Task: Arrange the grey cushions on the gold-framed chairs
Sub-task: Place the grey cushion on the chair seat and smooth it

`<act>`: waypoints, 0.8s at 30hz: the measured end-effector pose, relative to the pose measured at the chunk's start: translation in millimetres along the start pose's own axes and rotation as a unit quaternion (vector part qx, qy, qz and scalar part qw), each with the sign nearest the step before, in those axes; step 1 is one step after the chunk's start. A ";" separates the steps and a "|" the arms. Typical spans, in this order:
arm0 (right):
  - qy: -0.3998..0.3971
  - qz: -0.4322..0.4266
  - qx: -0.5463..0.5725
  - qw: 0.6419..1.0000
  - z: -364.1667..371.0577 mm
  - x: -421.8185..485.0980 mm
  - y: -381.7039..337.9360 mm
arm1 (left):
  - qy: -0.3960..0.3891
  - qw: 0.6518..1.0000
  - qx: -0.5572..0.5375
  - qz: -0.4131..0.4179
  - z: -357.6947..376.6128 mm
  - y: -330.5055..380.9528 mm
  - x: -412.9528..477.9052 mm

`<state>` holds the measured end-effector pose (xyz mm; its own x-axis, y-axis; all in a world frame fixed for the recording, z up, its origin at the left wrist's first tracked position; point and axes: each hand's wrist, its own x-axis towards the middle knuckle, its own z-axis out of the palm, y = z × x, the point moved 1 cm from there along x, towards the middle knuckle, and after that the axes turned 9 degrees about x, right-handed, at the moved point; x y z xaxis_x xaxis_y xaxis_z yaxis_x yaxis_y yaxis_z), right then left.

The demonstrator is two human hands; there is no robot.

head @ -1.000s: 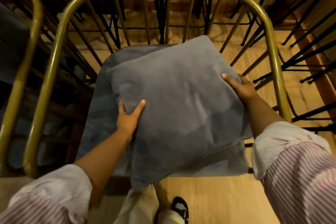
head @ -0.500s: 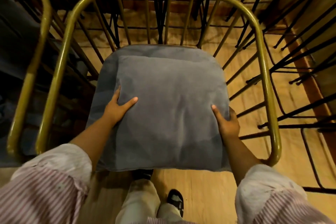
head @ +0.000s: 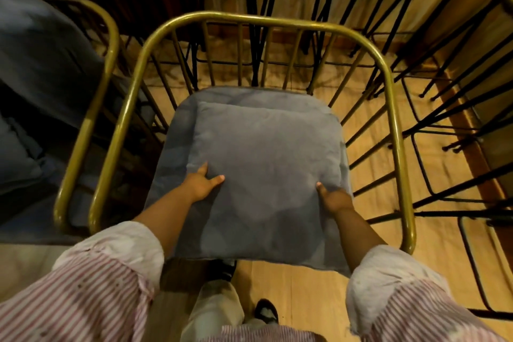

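Observation:
A grey cushion (head: 266, 164) lies flat and square on the grey seat pad (head: 177, 130) of a gold-framed chair (head: 395, 125) right below me. My left hand (head: 201, 183) grips the cushion's left edge, thumb on top, fingers tucked under the side. On the right edge sits my right hand (head: 331, 197), gripping the same way. A second gold-framed chair (head: 91, 108) at the left carries another grey cushion (head: 41, 58), partly cut off by the frame's edge.
Black-legged stools (head: 433, 69) with wooden seats crowd the back and right of the chair. The floor (head: 299, 294) is light wood. My feet (head: 266, 312) stand just before the chair's front edge.
The cushion was tilted and lifted above the seat; it now lies flat and squared on the seat. Both hands slid toward its near side corners, and my view pulled back.

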<state>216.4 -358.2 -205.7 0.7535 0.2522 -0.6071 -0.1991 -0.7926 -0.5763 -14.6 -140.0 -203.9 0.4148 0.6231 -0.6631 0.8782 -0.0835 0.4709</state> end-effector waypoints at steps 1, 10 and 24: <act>-0.003 -0.017 -0.020 1.000 2.3 -7.9 -6.9 | -0.008 1.000 0.004 0.018 -1.0 6.2 -20.0; -0.146 -0.267 -0.079 0.949 44.8 -131.4 -104.3 | 0.094 0.995 -0.019 0.038 -51.8 0.2 -166.1; -0.314 -0.414 -0.063 0.852 267.1 -307.6 -277.6 | 0.300 0.951 -0.055 -0.055 -285.3 -211.7 -253.7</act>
<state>-127.5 -67.5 -5.1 0.1115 0.9698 -0.2168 0.3361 -0.2421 -0.9102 -373.7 -58.5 30.6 0.0828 0.9575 -0.2764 0.8646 0.0689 0.4977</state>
